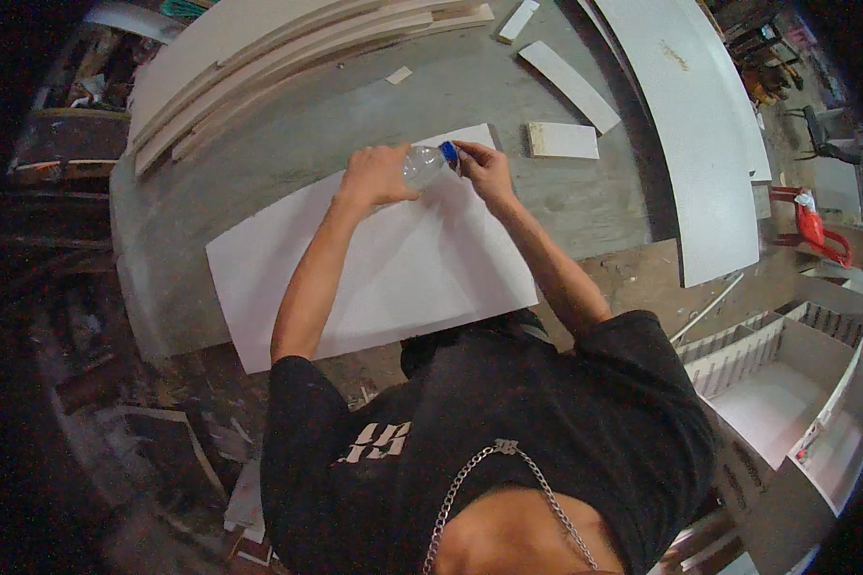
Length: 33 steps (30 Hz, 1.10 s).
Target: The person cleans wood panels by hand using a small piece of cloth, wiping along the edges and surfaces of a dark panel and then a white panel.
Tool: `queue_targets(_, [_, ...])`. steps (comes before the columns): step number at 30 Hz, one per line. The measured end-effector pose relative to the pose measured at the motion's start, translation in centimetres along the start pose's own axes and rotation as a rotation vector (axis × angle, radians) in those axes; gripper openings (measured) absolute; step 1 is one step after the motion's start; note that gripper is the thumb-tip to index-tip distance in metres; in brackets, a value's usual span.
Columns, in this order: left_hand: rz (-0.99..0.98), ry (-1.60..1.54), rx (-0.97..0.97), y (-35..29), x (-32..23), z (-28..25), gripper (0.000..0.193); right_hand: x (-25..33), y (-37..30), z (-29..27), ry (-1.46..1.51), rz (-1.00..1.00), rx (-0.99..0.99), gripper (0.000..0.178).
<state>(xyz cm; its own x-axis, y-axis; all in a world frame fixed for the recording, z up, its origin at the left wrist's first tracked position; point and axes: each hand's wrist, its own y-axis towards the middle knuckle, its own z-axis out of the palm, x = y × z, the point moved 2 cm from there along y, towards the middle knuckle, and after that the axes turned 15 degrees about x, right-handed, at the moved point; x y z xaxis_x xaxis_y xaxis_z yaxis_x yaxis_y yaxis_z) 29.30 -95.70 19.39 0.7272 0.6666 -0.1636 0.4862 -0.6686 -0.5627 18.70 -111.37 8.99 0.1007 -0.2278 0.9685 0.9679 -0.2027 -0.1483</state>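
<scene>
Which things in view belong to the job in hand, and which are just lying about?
In the job:
clear plastic bottle, in left grip
blue cap, at right grip
probably white panel underneath

Apparently lying about:
stacked boards
white offcuts
long white board

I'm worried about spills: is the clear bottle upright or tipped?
Tipped: in the left hand, the bottle leans sideways, blue cap toward the right hand.

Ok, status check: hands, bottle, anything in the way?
Left hand wrapped around bottle. Right hand at the blue cap. Bottle over white board, contact unclear. Nothing seen blocking between hands and bottle.
</scene>
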Motion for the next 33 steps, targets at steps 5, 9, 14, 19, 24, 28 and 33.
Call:
queue_targets(5, [-0.013, -0.320, -0.287, 0.8, 2.8, -0.5, 0.086, 2.3, 1.0, -4.1, -0.807, -0.162, 0.022, 0.046])
queue_targets(9, [-0.019, -0.531, -0.541, 1.1, 4.6, -1.8, 0.079, -2.0, -2.5, -6.7, -1.311, -0.261, 0.168, 0.067])
queue_targets(14, [-0.063, -0.706, -0.991, 1.8, 13.7, 0.6, 0.076, -3.4, -9.9, -3.1, -1.351, -0.146, 0.257, 0.063])
queue_targets(19, [-0.076, -0.679, -1.334, 6.6, 16.7, 0.2, 0.084, -0.5, -0.4, -5.2, -1.306, -0.181, 0.059, 0.060])
queue_targets(24, [-0.141, -0.637, -1.334, 5.4, 18.2, 2.3, 0.087, -1.6, -7.6, -3.6, -1.035, -0.005, 0.115, 0.059])
queue_targets(28, [-0.301, -0.692, -1.451, 5.2, 11.3, 5.3, 0.081, -1.8, -11.0, -6.4, -1.028, -0.158, 0.020, 0.052])
queue_targets(33, [-0.142, -0.607, -0.994, 5.1, 6.4, 10.5, 0.068, 0.6, -10.1, -4.7, -1.062, -0.199, 0.072, 0.032])
